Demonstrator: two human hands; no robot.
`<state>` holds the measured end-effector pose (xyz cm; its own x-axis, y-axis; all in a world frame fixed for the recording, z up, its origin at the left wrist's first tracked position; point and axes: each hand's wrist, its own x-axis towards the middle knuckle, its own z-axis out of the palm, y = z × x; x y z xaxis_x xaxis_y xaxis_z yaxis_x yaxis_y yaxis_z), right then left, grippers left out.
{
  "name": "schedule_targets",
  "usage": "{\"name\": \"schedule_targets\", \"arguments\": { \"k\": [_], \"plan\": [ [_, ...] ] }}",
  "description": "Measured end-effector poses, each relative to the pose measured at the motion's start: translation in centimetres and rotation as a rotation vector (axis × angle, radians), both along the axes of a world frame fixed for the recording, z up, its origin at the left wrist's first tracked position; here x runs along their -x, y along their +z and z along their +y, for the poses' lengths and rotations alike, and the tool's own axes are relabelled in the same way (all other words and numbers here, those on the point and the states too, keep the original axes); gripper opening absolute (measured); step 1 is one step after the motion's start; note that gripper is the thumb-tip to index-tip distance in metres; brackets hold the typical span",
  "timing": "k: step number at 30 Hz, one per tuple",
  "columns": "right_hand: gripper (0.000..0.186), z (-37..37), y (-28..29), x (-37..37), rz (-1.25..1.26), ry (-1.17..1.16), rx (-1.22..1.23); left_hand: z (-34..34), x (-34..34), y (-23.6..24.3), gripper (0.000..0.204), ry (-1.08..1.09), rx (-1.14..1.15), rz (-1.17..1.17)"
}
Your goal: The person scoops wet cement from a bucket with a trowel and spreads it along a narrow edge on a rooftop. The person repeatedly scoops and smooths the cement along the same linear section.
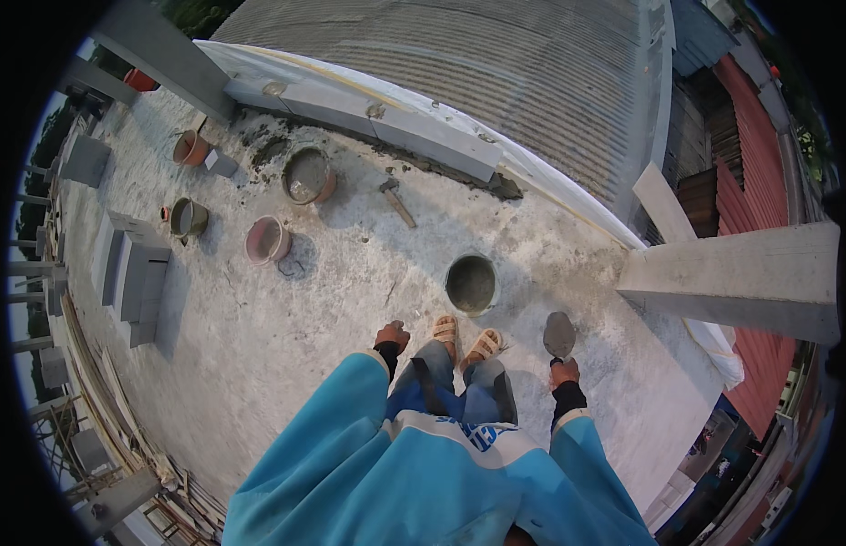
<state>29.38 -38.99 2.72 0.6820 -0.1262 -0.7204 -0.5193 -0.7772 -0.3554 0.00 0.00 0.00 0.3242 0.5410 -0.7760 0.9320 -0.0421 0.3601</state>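
My right hand (564, 371) grips a trowel (558, 335), its broad blade coated grey and held out at the right of my feet. My left hand (393, 337) hangs by my left leg with its fingers curled; whether it holds anything is too small to make out. Just beyond my sandals (445, 333) stands a bucket (471, 285) with dull grey contents. Farther ahead a hammer-like tool (397, 202) lies on the concrete, near a bucket of grey material (307, 176) and a pink bucket (268, 240).
A low block wall (411, 136) edges the slab above corrugated roofs. A concrete column (723, 282) rises at the right, another (163, 55) at the upper left. Stacked blocks (131, 278) and long planks (100, 382) lie leftward, with more buckets (188, 218) between them and the wall.
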Motion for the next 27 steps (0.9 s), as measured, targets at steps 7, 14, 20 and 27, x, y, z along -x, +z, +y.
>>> {"name": "schedule_targets", "arguments": {
  "k": [7,14,20,27],
  "plan": [
    [0.045,22.2,1.3,-4.8,0.296,0.368,-0.315,3.9,-3.3,-0.6,0.061,0.098,-0.254,0.038],
    [0.027,47.0,-3.6,-3.7,0.431,0.144,-0.641,16.8,-4.3,-3.5,0.077,-0.052,-0.123,0.332],
    [0.039,70.7,-10.1,0.8,0.618,-0.316,-0.782,31.4,-5.4,-7.9,0.078,-0.216,-0.082,0.427],
    [0.035,90.2,-23.5,1.1,0.557,-0.392,-1.01,39.3,-4.2,-9.4,0.068,-0.183,-0.044,0.355]
  ]
}}
